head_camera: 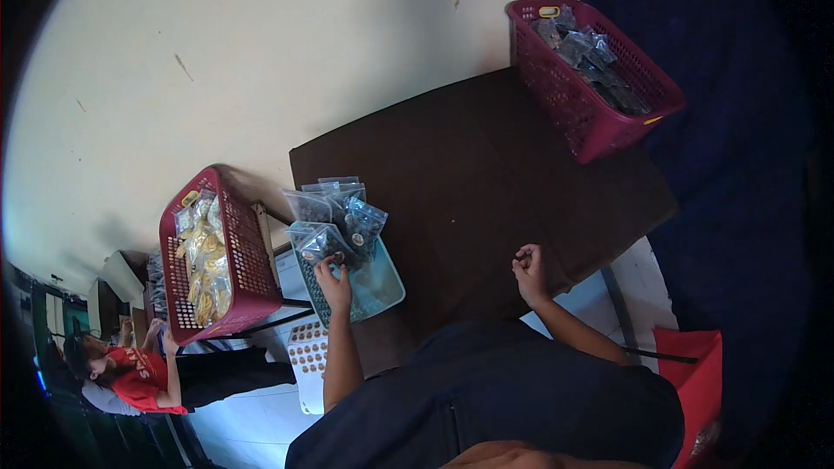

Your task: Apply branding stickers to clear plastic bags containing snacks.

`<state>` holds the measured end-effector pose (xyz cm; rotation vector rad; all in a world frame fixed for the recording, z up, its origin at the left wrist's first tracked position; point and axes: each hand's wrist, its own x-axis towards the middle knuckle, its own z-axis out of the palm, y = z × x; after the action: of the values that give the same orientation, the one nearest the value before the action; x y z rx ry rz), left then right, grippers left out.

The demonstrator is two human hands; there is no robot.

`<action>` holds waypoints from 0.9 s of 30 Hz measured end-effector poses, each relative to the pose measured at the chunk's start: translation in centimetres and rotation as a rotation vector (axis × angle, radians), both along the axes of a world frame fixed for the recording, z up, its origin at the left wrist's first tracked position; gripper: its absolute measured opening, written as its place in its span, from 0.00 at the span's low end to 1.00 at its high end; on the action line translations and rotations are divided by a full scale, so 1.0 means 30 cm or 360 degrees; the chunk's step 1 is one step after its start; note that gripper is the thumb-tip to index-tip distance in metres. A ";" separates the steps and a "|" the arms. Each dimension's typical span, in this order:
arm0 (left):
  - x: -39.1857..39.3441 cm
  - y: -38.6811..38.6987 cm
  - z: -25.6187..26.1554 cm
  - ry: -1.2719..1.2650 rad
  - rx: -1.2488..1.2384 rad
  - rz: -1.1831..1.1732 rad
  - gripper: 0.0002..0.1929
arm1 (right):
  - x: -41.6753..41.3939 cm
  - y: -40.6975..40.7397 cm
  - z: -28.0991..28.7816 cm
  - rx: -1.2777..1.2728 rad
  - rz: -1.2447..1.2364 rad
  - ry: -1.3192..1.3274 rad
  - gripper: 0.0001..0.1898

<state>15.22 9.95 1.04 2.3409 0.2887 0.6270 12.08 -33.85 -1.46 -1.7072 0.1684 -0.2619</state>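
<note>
My left hand point(335, 286) is over a light-blue plastic basket point(396, 277), its fingertips against a clear zip-lock bag point(324, 241) of dark contents. Whether the fingers pinch the bag is hard to tell. Several such bags lean together at the basket's far end, some bearing small round stickers. My right hand point(532, 275) hovers above the near edge of the brown-covered table point(449, 163), fingers loosely curled, with nothing visible in it.
A maroon laundry basket point(554, 98) of dark-filled bags stands at the table's far right. Another maroon basket point(247, 260) holds bags of pale yellow items at left. A sheet of round stickers point(308, 355) lies below. A person in a red shirt point(137, 378) is at far left.
</note>
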 end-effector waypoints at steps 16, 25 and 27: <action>-0.386 -0.381 0.131 -0.0087 -0.0206 0.0714 0.13 | 0.356 -0.324 0.114 -0.0215 0.0658 -0.0460 0.11; -0.540 -0.633 0.145 -0.0105 -0.0200 0.1012 0.12 | 1.234 -1.334 0.766 -0.2008 0.0220 -0.0209 0.09; -0.562 -0.686 0.152 -0.0076 -0.0219 0.1068 0.12 | 1.329 -1.322 0.680 -0.2086 0.1032 0.0906 0.13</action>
<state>-1.64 -10.62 5.59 2.0706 1.0821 0.9358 51.95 -73.51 18.93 -2.9725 -0.2125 0.7898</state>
